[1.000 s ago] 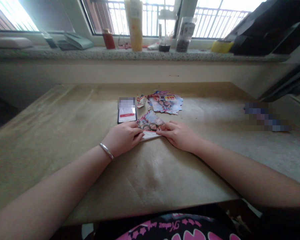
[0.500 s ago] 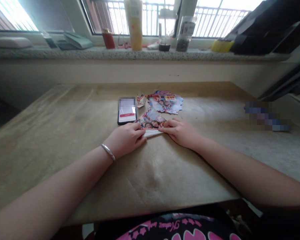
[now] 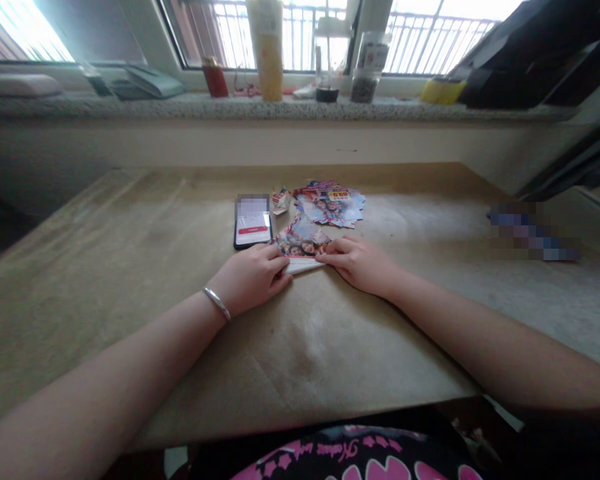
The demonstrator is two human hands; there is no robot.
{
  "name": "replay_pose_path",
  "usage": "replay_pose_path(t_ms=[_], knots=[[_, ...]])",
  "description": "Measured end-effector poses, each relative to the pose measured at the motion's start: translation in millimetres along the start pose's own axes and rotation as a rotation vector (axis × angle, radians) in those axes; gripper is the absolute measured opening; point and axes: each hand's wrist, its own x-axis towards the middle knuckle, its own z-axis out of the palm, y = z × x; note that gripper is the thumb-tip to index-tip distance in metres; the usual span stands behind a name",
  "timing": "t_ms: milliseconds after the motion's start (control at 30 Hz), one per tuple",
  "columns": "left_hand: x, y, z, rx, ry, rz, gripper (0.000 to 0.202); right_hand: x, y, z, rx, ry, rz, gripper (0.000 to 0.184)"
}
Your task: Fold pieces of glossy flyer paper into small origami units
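A printed paper sheet (image 3: 303,243) with small pictures of people lies on the table between both hands, its near edge folded up into a white strip. My left hand (image 3: 257,277) pinches the strip's left end, thumb below and fingers on top. At the right end, the fingers of my right hand (image 3: 355,263) are closed on the same fold. Beyond the sheet sits a pile of similar colourful printed papers (image 3: 330,203). A small folded paper piece (image 3: 281,201) stands left of that pile. Close to my left fingers is a phone (image 3: 253,223) with its screen lit.
The pale tabletop (image 3: 300,347) runs up to the wall below a window. On the stone sill (image 3: 180,108) stand a red container (image 3: 215,79), a tall yellow bottle (image 3: 267,57) and clear jars. A blurred flat item (image 3: 533,233) lies at the table's right.
Almost nothing differs. Both hands keep hold of the paper's folded edge, and the whole view has shifted very slightly.
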Motion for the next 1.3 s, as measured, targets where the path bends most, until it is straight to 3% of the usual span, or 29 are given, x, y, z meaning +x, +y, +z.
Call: replay_pose_path(t_ms=[633,933,1067,1300], knots=[[1.9,12.2,3.1,0.027,0.000,-0.020,0.034,0.5,0.7,-0.1,0.014,0.002,-0.003,0.032],[6.3,14.1,6.9,0.002,0.031,0.062,0.035,-0.2,7.6,0.5,0.201,0.072,0.167,0.020],[6.8,14.5,7.8,-0.013,0.029,0.084,0.038,-0.9,10.1,0.4,0.237,0.083,0.123,0.014],[7.3,14.5,10.0,-0.040,0.013,0.056,0.038,-2.0,11.7,-0.4,0.209,0.072,0.060,0.020]])
